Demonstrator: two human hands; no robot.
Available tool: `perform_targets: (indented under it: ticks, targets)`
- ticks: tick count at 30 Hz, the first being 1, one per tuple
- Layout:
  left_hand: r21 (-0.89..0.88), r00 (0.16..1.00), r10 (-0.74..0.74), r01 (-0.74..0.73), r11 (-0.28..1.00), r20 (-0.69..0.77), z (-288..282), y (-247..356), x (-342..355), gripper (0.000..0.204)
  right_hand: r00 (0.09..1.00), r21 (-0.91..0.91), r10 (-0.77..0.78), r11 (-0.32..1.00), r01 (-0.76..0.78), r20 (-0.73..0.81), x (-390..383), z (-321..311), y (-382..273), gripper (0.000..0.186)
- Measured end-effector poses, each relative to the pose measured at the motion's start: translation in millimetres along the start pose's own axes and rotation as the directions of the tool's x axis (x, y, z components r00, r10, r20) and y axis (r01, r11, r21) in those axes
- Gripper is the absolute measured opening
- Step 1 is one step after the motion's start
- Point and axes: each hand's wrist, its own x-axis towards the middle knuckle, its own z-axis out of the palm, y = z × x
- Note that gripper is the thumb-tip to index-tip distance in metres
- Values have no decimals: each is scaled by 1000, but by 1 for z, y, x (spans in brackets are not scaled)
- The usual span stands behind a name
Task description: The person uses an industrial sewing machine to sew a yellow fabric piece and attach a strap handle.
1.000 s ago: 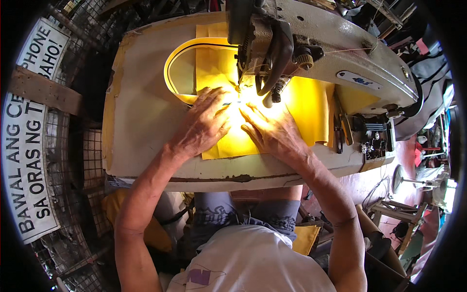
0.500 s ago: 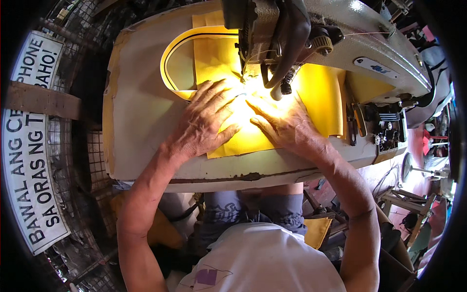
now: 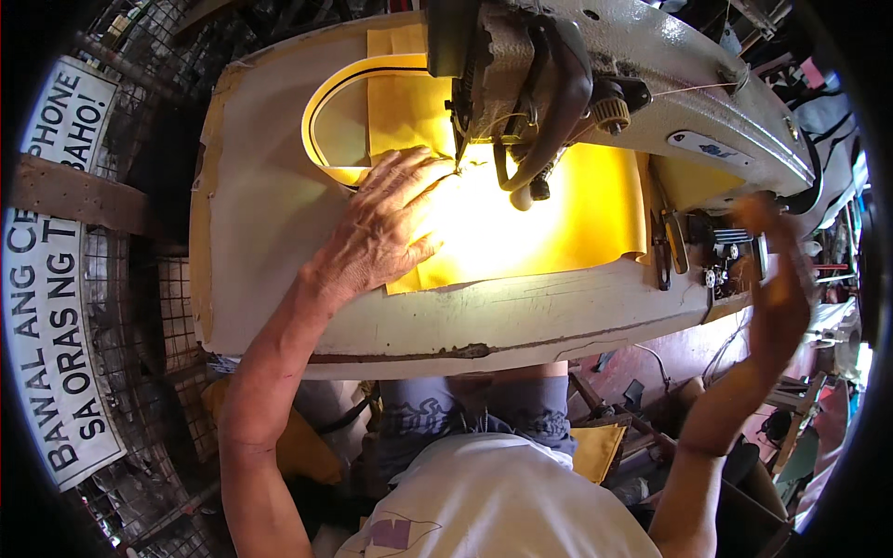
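Observation:
My left hand [image 3: 377, 223] lies flat on a yellow sheet of material [image 3: 595, 214], its fingertips close to the needle area of a grey sewing machine [image 3: 670, 84]. Beside those fingers, a looped yellow strip [image 3: 321, 98] with a dark line along it curves out to the left and runs back behind the machine head. Strong lamp light washes out the material under the needle. My right hand [image 3: 779, 288] is raised off the sheet at the machine's right end, near the metal winder parts [image 3: 726, 265]. Motion smears its fingers.
Dark-handled snips [image 3: 661, 251] and a tool with an orange handle [image 3: 675, 242] lie right of the sheet. The pale table [image 3: 270, 205] has a worn front edge. A wire grille with a white sign [image 3: 65, 363] stands at left.
My right hand has left the yellow sheet and swung right to the machine's far end. The left hand stays on the material. The view has shifted slightly.

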Motion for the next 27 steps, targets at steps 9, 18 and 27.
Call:
perform_targets:
  ticks: [9,18,27]
  targets:
    - [4,995,-98,98,995,8,-2,2,2,64,998,-391,58,920,-38,39,161,-56,314,34]
    - [-1,967,-121,125,992,225,-7,-33,24,56,867,180,484,848,-499,122,151,-48,378,38]
    - [300,966,-246,212,930,79,-11,-56,9,48,873,-236,16,960,-150,-487,31,-2,51,35]
